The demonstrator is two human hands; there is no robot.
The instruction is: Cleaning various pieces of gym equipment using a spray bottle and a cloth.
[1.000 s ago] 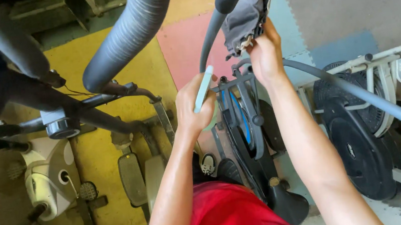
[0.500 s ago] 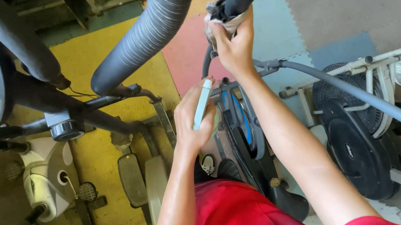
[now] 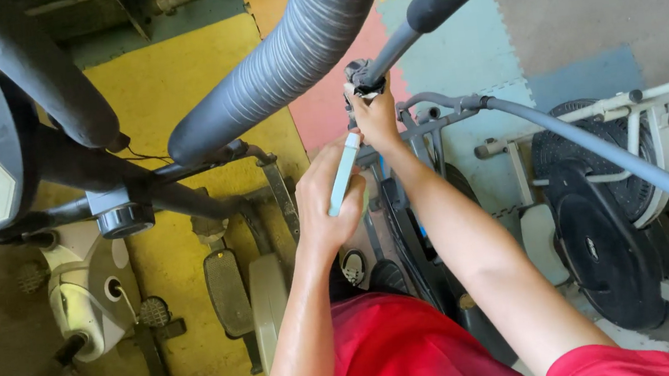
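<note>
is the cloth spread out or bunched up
Bunched up: the cloth is wadded in the right hand against the bar, only a small lump showing.

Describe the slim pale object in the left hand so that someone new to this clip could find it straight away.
Start at the thick ribbed grey foam handlebar that slants across the top of the view, and drop to the left hand just beneath its lower end. The slim pale blue-green tube stands up out of that fist, its tip beside the right hand. It is the only light, smooth, straight thing among dark metal bars.
</note>
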